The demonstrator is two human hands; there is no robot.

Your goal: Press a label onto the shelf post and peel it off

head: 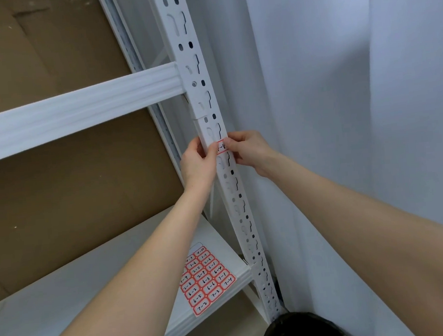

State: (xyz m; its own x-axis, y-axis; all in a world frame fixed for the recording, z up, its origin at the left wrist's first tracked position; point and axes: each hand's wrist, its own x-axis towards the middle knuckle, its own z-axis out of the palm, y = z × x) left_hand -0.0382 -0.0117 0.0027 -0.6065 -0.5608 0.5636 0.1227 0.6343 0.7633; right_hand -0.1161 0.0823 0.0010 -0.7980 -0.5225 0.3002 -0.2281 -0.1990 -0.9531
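Red-bordered label (pixel 222 147) on the white slotted upright (pixel 212 125), both hands at its ends.
Left hand (pixel 198 164) and right hand (pixel 248 152) press it with bent fingertips; its writing is half hidden, ending in "8". A label sheet (pixel 207 276) lies on the white shelf (pixel 78 287), partly behind the left forearm; cardboard backs it, pale curtain right.

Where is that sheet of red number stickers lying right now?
In the head view, the sticker sheet lies flat on the white lower shelf, at its right front corner, beside the slotted upright post and below both hands.
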